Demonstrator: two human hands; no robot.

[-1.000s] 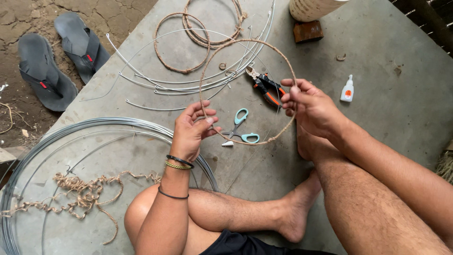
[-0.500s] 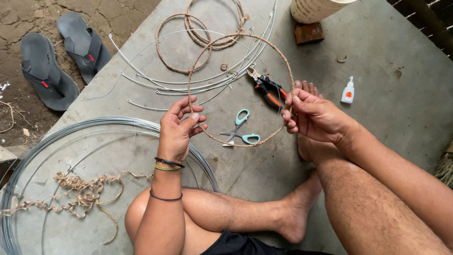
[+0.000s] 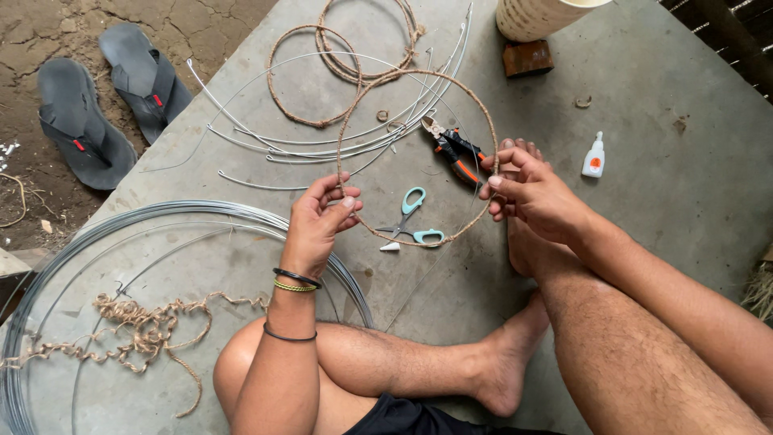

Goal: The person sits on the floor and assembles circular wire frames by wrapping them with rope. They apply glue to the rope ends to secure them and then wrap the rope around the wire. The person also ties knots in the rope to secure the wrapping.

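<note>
Twine-wrapped hoop [image 3: 354, 121] held above slab btwn both hands: left hand [image 3: 318, 221] pinched lower-left rim, right hand [image 3: 535, 193] gripped right rim. Scissors [image 3: 411, 221] and pliers [image 3: 455, 153] lay under hoop; glue bottle [image 3: 593, 155] well apart at right; wire coil [image 3: 161, 213] near left.

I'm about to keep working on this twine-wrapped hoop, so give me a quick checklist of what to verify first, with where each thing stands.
1. Both hands on the hoop: ok, left hand pinches the left side, right hand the right side.
2. Hoop round and unbent: ok, it looks evenly circular.
3. Twine covers the whole hoop: cannot tell, the part under the fingers is hidden.
4. Scissors within reach: ok, on the slab below the hoop.
5. Pliers within reach: ok, lying beside the right hand.
6. Glue bottle upright: ok, standing to the right; whether it is capped, cannot tell.
</note>
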